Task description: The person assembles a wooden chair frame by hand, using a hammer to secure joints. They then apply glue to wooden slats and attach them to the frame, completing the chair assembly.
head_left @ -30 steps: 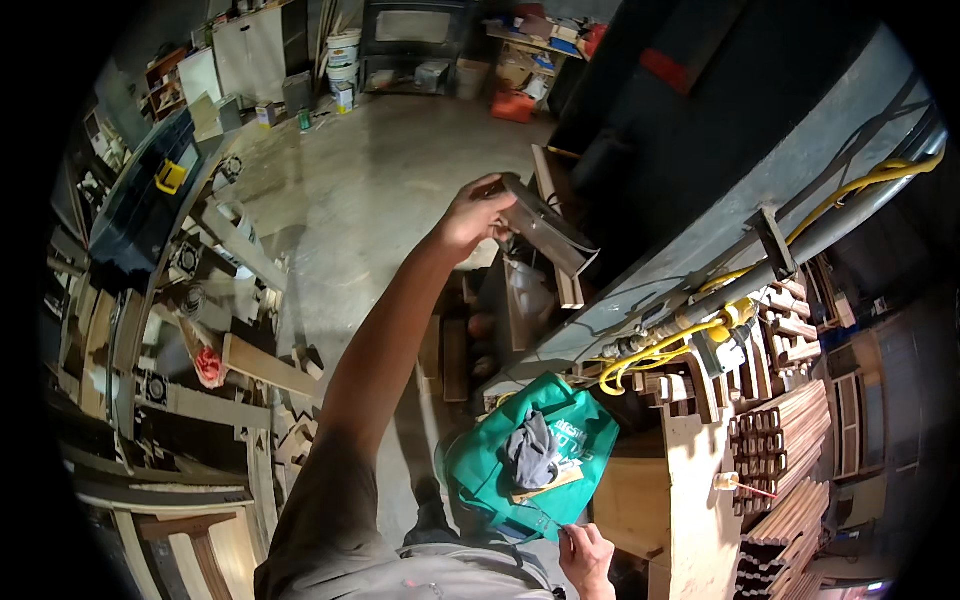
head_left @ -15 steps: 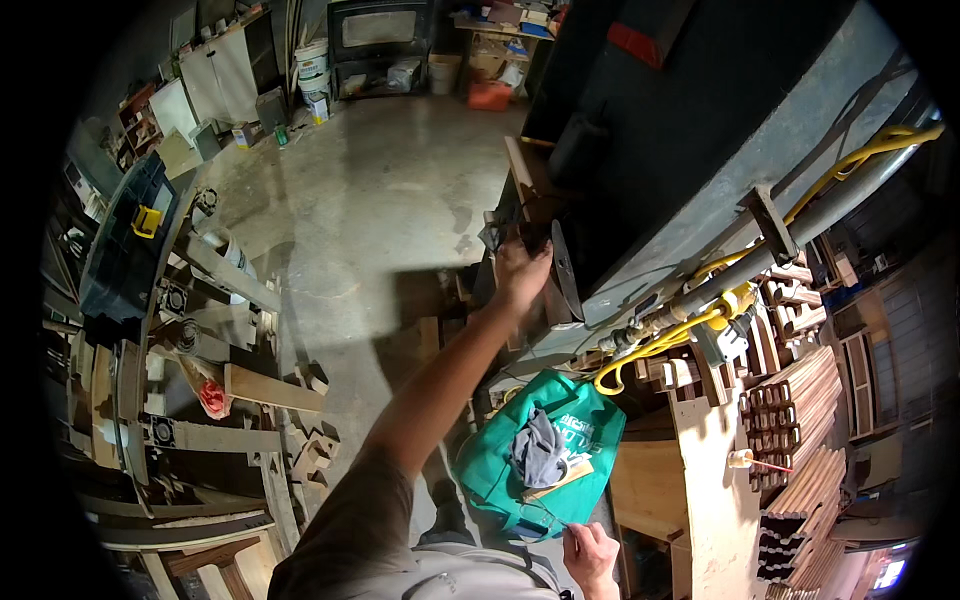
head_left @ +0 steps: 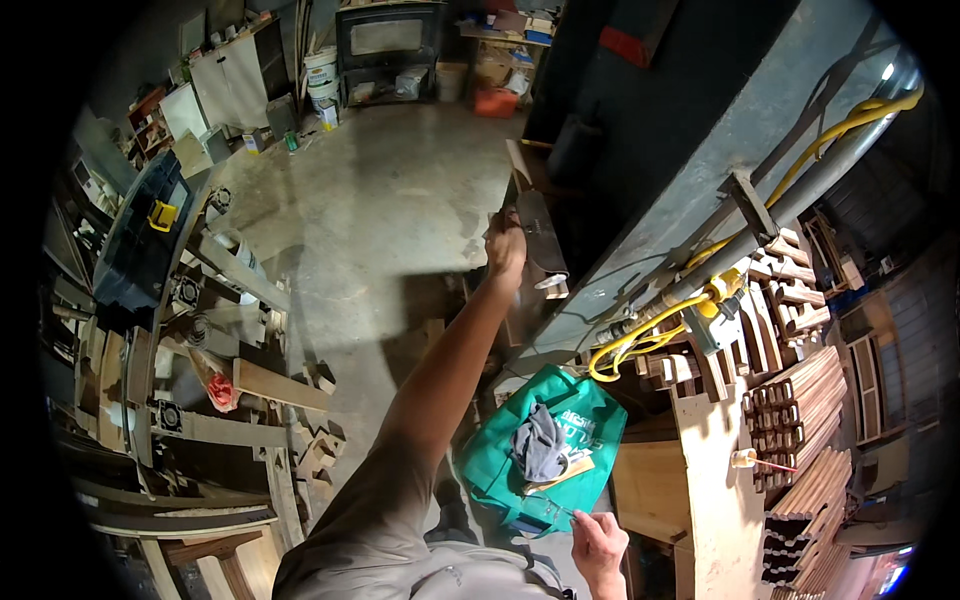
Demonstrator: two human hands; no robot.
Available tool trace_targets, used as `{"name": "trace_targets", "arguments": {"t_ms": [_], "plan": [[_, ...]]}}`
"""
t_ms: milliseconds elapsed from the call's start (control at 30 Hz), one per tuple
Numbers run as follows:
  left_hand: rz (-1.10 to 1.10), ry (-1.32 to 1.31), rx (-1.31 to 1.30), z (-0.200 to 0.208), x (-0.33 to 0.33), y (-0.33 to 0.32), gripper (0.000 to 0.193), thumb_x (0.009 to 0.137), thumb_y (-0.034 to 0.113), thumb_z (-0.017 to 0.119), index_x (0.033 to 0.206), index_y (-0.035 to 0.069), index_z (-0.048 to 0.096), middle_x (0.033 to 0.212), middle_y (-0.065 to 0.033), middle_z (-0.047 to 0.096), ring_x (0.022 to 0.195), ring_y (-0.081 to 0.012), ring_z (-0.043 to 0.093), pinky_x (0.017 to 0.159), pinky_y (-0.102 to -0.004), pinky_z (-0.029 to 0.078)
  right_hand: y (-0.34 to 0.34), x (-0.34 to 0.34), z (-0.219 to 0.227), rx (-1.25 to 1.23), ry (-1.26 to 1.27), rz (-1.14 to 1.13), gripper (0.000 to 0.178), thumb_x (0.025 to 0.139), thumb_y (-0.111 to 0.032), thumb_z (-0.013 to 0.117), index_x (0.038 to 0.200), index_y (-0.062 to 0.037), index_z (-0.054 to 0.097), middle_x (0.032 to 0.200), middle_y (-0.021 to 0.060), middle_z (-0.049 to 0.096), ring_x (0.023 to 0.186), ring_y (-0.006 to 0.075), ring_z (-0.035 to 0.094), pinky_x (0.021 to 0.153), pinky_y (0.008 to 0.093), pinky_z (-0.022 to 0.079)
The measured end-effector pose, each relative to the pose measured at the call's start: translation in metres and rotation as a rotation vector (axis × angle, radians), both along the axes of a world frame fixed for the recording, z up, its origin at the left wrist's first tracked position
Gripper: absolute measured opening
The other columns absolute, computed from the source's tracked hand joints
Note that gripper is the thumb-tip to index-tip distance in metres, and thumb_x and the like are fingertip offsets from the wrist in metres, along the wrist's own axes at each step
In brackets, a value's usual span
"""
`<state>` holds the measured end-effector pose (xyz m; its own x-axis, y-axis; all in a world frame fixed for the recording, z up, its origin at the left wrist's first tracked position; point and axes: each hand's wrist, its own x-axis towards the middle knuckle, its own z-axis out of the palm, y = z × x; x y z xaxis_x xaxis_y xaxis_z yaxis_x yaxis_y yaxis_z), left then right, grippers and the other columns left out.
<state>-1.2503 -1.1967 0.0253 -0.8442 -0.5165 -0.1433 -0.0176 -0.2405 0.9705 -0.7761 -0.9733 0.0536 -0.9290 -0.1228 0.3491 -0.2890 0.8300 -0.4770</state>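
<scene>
The left hand grips a grey-brown curved oblong piece near the grey metal beam; the right hand, fingers pinched, seemingly holds a thin wiry item by the green fabric bag

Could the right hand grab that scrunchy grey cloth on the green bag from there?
Probably yes. The right hand is close by the green bag, and the grey cloth lies uncovered on top, with nothing tall between. But the fingers seem to pinch something thin, which might get in the way.
</scene>
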Motion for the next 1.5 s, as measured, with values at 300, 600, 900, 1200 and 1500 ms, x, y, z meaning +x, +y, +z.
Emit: {"name": "trace_targets", "arguments": {"t_ms": [300, 600, 900, 1200, 1500], "plan": [[-0.181, 0.079, 0.127, -0.008, 0.022, 0.009, 0.028, 0.097, 0.03, 0.062, 0.106, 0.005, 0.069, 0.096, -0.0059, 0.068, 0.085, -0.0178, 0.064, 0.073, -0.0373, 0.052, 0.0, -0.01, 0.014, -0.014, 0.042, 0.042, 0.019, 0.076, 0.0, 0.078, 0.094, -0.0058, 0.072, 0.075, 0.0107, 0.063, 0.057, 0.0249, 0.062, 0.048, 0.0324, 0.048], [-0.06, 0.179, -0.384, 0.094, -0.002, 0.011, 0.048, 0.077, 0.026, 0.081, 0.113, 0.002, 0.059, 0.1, -0.0165, 0.07, 0.089, -0.0284, 0.071, 0.063, -0.0422, 0.06, 0.002, 0.007, 0.007, -0.01, 0.042, -0.014, 0.017, 0.078, 0.001, 0.076, 0.092, -0.0065, 0.071, 0.074, 0.0104, 0.064, 0.057, 0.0248, 0.063, 0.048, 0.0318, 0.048], [-0.118, 0.113, -0.864, 0.099, 0.01, 0.03, 0.036, 0.086, 0.029, 0.068, 0.113, 0.007, 0.068, 0.106, -0.0192, 0.072, 0.105, -0.0374, 0.068, 0.091, -0.0446, 0.055, 0.001, -0.006, 0.021, -0.056, 0.049, -0.039, 0.022, 0.078, 0.005, 0.074, 0.097, -0.0071, 0.073, 0.078, 0.0108, 0.064, 0.059, 0.0246, 0.063, 0.049, 0.0313, 0.048], [-1.182, 0.538, -0.139, 0.096, 0.242, -0.046, 0.033, 0.092, 0.012, 0.071, 0.124, 0.007, 0.066, 0.114, -0.0035, 0.067, 0.091, -0.0118, 0.061, 0.073, -0.028, 0.049, 0.016, -0.052, 0.071, -0.138, 0.058, 0.126, 0.026, 0.077, 0.012, 0.072, 0.097, -0.0041, 0.074, 0.079, 0.0119, 0.065, 0.062, 0.0203, 0.063, 0.053, 0.0286, 0.048], [-0.68, -0.018, -0.251, 0.074, 0.559, -0.078, 0.02, 0.087, 0.002, 0.075, 0.107, 0.002, 0.075, 0.091, -0.0048, 0.07, 0.084, -0.0114, 0.064, 0.073, -0.0271, 0.051, -0.028, -0.033, 0.059, -0.225, -0.009, 0.94, 0.017, 0.071, 0.008, 0.074, 0.083, -0.003, 0.069, 0.075, 0.0099, 0.066, 0.06, 0.025, 0.063, 0.051, 0.0328, 0.047]]}}
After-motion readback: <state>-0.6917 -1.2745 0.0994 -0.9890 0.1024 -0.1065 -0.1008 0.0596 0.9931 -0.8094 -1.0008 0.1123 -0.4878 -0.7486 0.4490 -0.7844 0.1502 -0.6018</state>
